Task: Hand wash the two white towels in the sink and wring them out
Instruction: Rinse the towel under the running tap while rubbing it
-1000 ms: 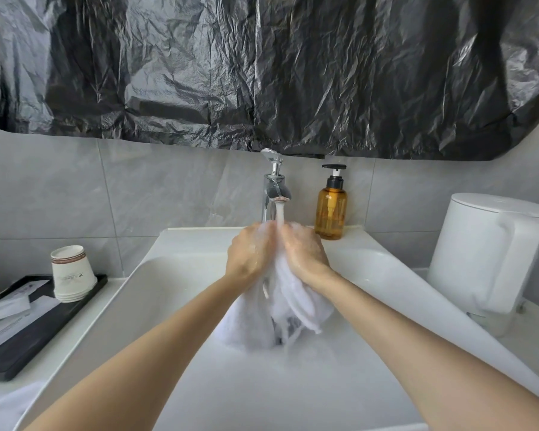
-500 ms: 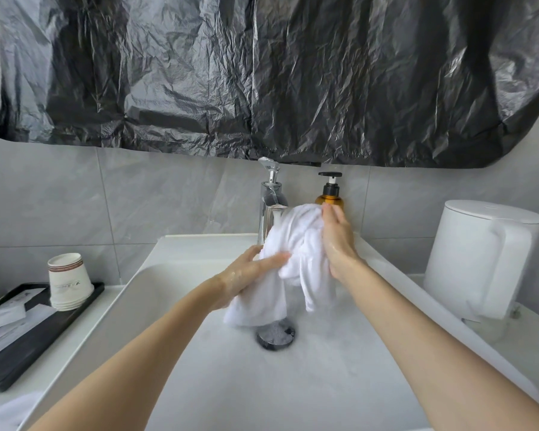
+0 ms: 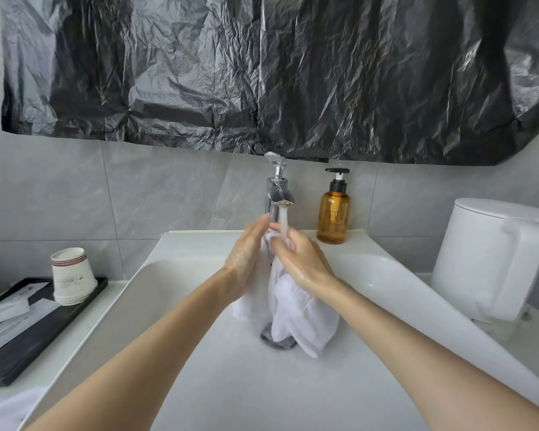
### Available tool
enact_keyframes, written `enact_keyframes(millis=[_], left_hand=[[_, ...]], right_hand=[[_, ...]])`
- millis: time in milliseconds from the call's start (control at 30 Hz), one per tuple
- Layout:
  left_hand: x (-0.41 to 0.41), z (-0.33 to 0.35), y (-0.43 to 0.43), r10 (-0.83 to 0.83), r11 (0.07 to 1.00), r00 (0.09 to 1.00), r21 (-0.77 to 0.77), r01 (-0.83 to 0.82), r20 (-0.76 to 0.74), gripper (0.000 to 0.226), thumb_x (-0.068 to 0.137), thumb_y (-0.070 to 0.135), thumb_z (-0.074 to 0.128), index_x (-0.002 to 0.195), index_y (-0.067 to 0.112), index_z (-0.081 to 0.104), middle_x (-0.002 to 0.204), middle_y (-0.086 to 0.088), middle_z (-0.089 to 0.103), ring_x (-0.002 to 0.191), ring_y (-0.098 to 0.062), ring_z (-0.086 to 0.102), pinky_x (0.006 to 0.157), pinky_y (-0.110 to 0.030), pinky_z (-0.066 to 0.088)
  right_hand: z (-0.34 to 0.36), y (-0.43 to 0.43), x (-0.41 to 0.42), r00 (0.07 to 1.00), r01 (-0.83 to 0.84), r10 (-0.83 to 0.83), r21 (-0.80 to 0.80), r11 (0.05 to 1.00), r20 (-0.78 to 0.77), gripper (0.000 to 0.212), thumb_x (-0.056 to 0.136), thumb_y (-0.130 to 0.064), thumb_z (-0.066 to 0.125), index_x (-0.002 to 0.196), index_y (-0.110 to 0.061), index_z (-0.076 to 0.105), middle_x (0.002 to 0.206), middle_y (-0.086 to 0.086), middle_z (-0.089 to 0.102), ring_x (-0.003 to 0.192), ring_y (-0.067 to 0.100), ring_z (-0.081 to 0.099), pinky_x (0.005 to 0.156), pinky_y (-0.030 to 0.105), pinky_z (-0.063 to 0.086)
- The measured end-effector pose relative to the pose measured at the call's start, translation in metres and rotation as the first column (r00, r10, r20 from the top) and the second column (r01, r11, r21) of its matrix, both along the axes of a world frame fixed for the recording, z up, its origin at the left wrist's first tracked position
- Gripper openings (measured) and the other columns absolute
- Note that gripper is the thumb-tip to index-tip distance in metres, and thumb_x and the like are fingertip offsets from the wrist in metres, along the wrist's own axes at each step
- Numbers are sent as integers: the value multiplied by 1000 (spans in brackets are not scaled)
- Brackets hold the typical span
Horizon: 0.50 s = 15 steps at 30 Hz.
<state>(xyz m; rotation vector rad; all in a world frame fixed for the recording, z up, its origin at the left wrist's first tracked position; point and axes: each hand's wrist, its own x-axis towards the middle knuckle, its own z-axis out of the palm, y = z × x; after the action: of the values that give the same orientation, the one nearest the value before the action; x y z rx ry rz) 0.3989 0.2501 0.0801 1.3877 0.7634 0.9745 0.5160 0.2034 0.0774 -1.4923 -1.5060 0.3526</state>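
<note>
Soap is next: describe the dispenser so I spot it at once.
Start at the back ledge of the white sink. Just right of the chrome faucet stands the soap bottle. It is the only amber, see-through thing there, with a black pump top; the kettle farther right is plain white.

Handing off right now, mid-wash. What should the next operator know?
Left hand: presses the towel from the left, fingers straight.
Right hand: presses it from the right.
The towel hangs between the palms over the drain, under the running faucet.
Done: towel wet.
Left: wring it; wash the white cloth at the near-left corner of the counter, probably the second towel.
</note>
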Motion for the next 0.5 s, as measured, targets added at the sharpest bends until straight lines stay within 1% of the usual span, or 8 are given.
enact_keyframes(millis=[67,133,200,267,333,400,433,500], left_hand=[[2,-1,-6,76,996,996,56,-74,-45,39,89,61,52,109,31,67,117,2,67,115,-17,60,107,-39,42],[8,-1,-8,164,984,984,84,-158,-69,29,98,48,46,104,26,64,105,1,68,104,-18,63,99,-38,47],[14,0,-10,205,973,976,123,-196,-70,32,99,46,43,102,21,62,96,-2,67,91,-20,63,89,-37,48],[19,1,-11,222,964,971,169,-205,-89,41,96,54,40,99,17,58,92,-4,64,88,-24,62,86,-39,48],[19,-3,-10,253,944,957,254,-212,-144,49,93,59,34,96,15,56,92,-5,63,88,-25,60,82,-40,46],[15,-5,-13,330,895,918,381,-232,-217,46,100,53,31,88,15,53,83,-1,59,78,-19,54,72,-35,42],[14,-4,-15,331,882,917,417,-217,-222,44,102,51,31,85,16,51,78,3,56,75,-18,52,67,-32,40],[11,1,-19,196,933,966,336,-130,-169,42,101,53,32,93,17,51,81,2,55,78,-21,53,61,-27,45]], right_hand=[[-3,-1,-2,995,85,-82,33,996,-63,26,90,-55,46,89,-32,58,79,-11,63,81,16,59,70,31,46],[4,-1,-4,980,187,-185,30,982,-69,32,92,-52,46,76,-25,50,71,-8,56,74,20,54,64,32,39],[11,-2,-5,964,264,-263,28,964,-28,35,92,-53,43,77,-23,50,77,-4,59,77,22,56,65,32,39],[16,-5,-5,959,282,-284,82,956,16,39,94,-51,44,70,-20,45,70,-3,57,72,24,54,60,32,36],[15,-10,-3,954,245,-273,200,949,128,41,96,-43,45,63,-20,37,63,2,55,65,29,46,55,33,32],[16,-13,2,920,194,-274,283,939,278,43,99,-36,42,60,-22,30,62,11,54,62,32,39,56,34,28],[16,-14,7,898,178,-277,293,939,343,43,100,-35,40,61,-22,28,59,9,51,60,32,38,56,34,27],[18,-11,17,887,191,-292,292,937,358,43,102,-33,38,61,-21,29,53,0,43,57,29,41,54,35,28]])
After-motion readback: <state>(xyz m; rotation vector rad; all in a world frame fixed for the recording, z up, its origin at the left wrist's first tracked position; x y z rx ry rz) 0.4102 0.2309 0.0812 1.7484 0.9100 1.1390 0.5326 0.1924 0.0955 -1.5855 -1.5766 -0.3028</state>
